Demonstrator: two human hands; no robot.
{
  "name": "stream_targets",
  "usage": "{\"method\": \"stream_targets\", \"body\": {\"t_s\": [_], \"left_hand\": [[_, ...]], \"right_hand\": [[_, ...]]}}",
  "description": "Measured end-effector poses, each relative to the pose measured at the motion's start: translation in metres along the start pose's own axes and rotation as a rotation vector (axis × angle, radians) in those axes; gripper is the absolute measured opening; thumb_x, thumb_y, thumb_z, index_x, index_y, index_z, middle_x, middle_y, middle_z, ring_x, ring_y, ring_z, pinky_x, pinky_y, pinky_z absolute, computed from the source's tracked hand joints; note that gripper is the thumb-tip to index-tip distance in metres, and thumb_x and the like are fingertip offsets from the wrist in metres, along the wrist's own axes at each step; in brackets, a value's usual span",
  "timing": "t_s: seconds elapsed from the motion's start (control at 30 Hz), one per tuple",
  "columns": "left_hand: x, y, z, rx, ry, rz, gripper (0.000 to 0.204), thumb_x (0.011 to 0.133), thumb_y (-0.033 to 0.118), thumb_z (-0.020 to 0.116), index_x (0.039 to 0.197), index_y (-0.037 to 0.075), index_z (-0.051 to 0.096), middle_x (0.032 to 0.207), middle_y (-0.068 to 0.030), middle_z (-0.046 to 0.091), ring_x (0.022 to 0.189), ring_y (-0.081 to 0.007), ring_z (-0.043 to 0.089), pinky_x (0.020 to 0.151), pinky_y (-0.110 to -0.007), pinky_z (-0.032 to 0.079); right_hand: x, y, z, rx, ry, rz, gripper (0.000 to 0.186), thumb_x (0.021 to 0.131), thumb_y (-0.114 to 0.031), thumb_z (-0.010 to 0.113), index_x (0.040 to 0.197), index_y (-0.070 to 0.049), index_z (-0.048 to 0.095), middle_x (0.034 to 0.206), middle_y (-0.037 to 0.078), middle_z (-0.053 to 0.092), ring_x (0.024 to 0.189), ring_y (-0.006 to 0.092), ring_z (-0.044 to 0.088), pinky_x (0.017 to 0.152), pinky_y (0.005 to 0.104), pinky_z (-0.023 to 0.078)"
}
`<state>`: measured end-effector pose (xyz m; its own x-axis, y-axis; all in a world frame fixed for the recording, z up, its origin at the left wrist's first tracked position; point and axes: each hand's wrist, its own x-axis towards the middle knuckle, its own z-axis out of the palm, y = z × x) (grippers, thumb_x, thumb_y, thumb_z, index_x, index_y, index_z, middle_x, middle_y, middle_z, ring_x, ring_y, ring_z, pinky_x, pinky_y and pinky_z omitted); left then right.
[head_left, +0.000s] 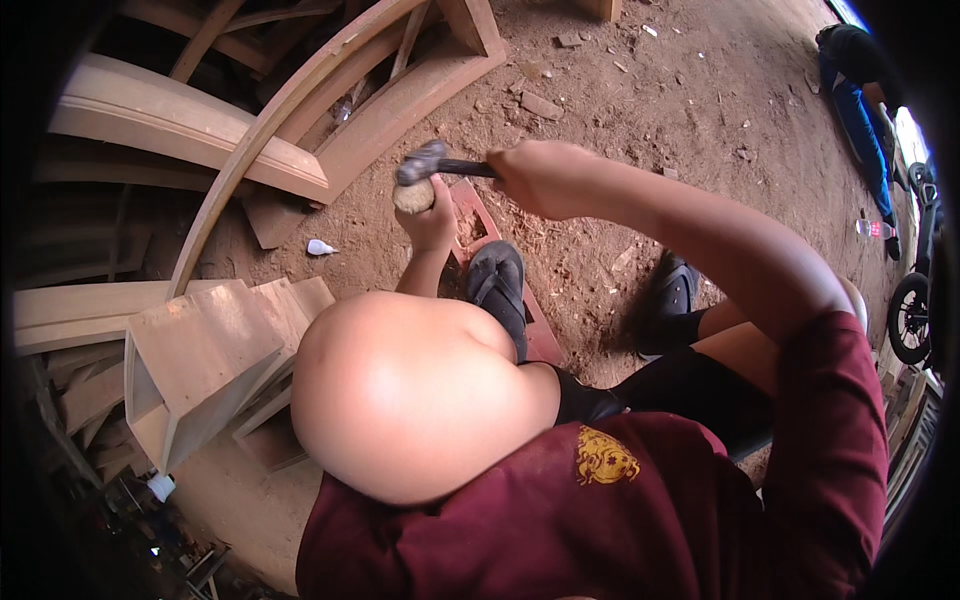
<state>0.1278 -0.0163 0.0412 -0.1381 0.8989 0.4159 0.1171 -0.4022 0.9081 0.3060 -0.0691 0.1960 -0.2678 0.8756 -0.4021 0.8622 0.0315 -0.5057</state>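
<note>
Knee [400, 390] x1 | R hand [540, 178] grips 1 hammer [424, 162] | L hand [436, 222] holds 1 tan rnd pc [413, 198]

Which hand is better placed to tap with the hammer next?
Probably the right hand: it grips the hammer by its handle, with the head close to the pale round-ended piece. The left hand is busy holding that piece.

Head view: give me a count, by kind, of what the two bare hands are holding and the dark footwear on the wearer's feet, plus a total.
Grey-headed, black-handled hammer, in the right hand: 1
Pale tan, round-ended piece, in the left hand: 1
Dark footwear, one on each foot: 2
Total: 4
</note>
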Motion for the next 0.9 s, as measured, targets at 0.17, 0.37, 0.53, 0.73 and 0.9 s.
{"method": "stream_targets", "body": {"t_s": [0.17,0.37,0.53,0.73,0.9], "left_hand": [[0.03,-0.025,-0.026,-0.031,0.086,-0.345,0.019,0.086,0.014,0.069,0.079,0.002,0.056,0.062,-0.0051,0.059,0.047,-0.0115,0.055,0.044,-0.027,0.045],[0.072,-0.022,-0.015,-0.256,0.066,-0.636,0.028,0.09,0.016,0.066,0.073,0.007,0.046,0.055,0.0007,0.045,0.039,-0.0096,0.042,0.035,-0.028,0.034],[0.068,-0.007,-0.027,-0.292,0.214,-0.625,0.031,0.092,0.014,0.063,0.07,0.008,0.042,0.053,0.0009,0.042,0.039,-0.0091,0.038,0.036,-0.028,0.031],[0.053,-0.001,-0.012,-0.269,0.1,-0.527,0.03,0.091,0.01,0.06,0.07,0.009,0.04,0.053,0.0003,0.041,0.04,-0.0094,0.037,0.038,-0.028,0.031],[0.047,-0.007,-0.013,-0.257,0.11,-0.525,0.038,0.091,0.01,0.062,0.062,0.009,0.038,0.051,-0.0012,0.044,0.037,-0.0102,0.039,0.035,-0.029,0.031]], "right_hand": [[-0.071,0.045,-0.048,0.044,-0.249,0.165,0.028,0.094,-0.026,0.058,0.099,0.001,0.059,0.072,0.013,0.06,0.061,0.026,0.057,0.059,0.0408,0.045],[-0.156,0.077,-0.098,-0.038,-0.052,0.386,0.023,0.09,-0.023,0.064,0.099,-0.002,0.058,0.072,0.014,0.059,0.064,0.0266,0.057,0.062,0.041,0.044],[-0.172,0.089,-0.116,-0.288,0.05,0.384,0.022,0.085,-0.018,0.068,0.1,-0.004,0.058,0.073,0.018,0.061,0.069,0.0365,0.061,0.065,0.0459,0.044],[-0.185,0.09,-0.12,-0.224,-0.096,0.464,0.023,0.08,-0.019,0.072,0.094,-0.004,0.061,0.074,0.017,0.063,0.072,0.0371,0.062,0.066,0.0468,0.044],[-0.178,0.09,-0.122,-0.29,-0.172,0.453,0.022,0.08,-0.019,0.072,0.093,-0.005,0.061,0.074,0.016,0.064,0.074,0.0365,0.063,0.067,0.0473,0.045]]}}
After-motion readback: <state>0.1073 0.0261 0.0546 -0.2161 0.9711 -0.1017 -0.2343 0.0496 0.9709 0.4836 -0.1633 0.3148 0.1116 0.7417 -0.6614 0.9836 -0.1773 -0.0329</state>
